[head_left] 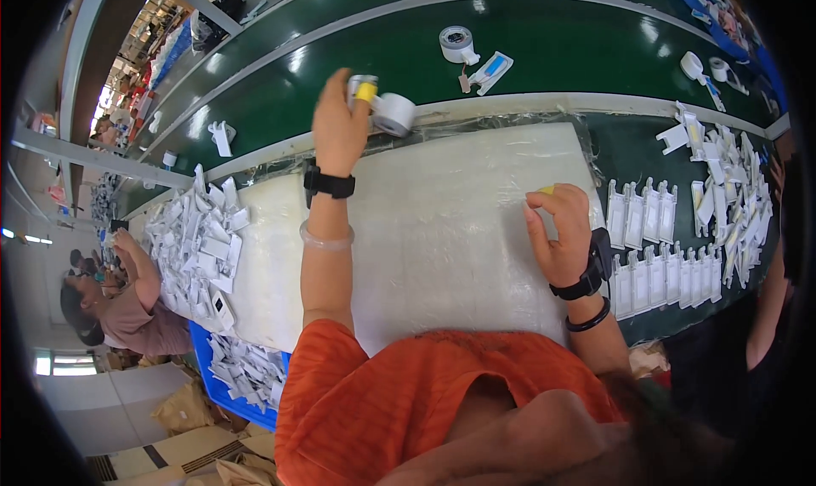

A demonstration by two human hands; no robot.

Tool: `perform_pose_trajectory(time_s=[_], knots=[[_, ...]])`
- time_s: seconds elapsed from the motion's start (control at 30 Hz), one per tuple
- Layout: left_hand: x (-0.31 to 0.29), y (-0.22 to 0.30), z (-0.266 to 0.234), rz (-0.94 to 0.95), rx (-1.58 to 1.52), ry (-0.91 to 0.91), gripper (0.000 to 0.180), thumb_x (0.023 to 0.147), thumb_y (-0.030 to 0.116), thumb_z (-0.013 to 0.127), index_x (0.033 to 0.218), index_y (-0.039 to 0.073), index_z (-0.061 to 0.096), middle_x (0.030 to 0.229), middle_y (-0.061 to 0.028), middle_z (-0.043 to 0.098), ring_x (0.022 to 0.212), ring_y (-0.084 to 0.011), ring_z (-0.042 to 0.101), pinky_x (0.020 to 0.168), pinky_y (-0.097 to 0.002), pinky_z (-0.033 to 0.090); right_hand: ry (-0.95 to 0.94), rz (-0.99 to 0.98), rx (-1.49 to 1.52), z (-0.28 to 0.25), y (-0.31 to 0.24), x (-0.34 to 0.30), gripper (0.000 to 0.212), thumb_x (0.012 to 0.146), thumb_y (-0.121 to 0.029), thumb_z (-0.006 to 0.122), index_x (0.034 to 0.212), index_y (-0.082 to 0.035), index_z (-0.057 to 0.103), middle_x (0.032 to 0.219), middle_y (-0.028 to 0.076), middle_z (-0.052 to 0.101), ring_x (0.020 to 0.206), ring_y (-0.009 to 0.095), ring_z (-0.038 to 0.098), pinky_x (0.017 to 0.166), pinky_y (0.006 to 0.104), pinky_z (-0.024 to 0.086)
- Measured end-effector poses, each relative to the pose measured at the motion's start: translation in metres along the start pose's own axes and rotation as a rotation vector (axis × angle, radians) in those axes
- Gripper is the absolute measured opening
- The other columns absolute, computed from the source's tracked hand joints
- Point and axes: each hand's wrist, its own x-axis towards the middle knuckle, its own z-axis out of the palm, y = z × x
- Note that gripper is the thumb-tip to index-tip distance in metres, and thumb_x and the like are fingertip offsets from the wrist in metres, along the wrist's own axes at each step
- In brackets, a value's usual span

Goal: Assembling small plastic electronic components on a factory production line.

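My left hand (340, 129) reaches to the near edge of the green conveyor belt, its fingers closed on a white round plastic device (394, 113), partly hidden by the fingers. A yellow cover sits on one fingertip. Over the white padded mat (442, 231) hovers my right hand (563, 231), fingers loosely curled, a small gap between thumb and forefinger, and nothing visible in it; it too has a yellow fingertip cover. Farther along the belt lie another white round device (457, 44) and a white panel with a blue strip (491, 73).
White plastic parts (200, 239) are heaped left of the mat, above a blue bin (204, 358) of similar pieces. Rows of white panels (663, 280) and a loose pile (731, 197) lie at right. A co-worker (127, 299) sits far left; another person's arm (769, 303) shows at the right edge.
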Motion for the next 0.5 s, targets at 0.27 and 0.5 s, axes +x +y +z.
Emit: perform_pose_trajectory(time_s=[0.27, 0.5], knots=[[0.016, 0.015, 0.091, 0.056, 0.202, -0.238, 0.038, 0.082, 0.028, 0.067, 0.113, 0.006, 0.068, 0.123, -0.0146, 0.06, 0.113, -0.0356, 0.054, 0.094, -0.0474, 0.047, -0.003, -0.002, -0.033, -0.002, -0.004, 0.002, 0.02, 0.08, 0.002, 0.069, 0.099, -0.004, 0.066, 0.091, 0.01, 0.065, 0.089, 0.029, 0.06, 0.092, 0.0425, 0.044], [0.026, 0.026, 0.164, -0.221, 0.059, -0.256, 0.036, 0.08, 0.034, 0.07, 0.106, 0.009, 0.073, 0.103, -0.0127, 0.07, 0.099, -0.0303, 0.064, 0.088, -0.0401, 0.049, -0.035, 0.002, -0.004, -0.002, -0.005, 0.004, 0.019, 0.08, 0.002, 0.069, 0.098, -0.004, 0.065, 0.088, 0.009, 0.066, 0.083, 0.027, 0.061, 0.092, 0.0428, 0.045]])
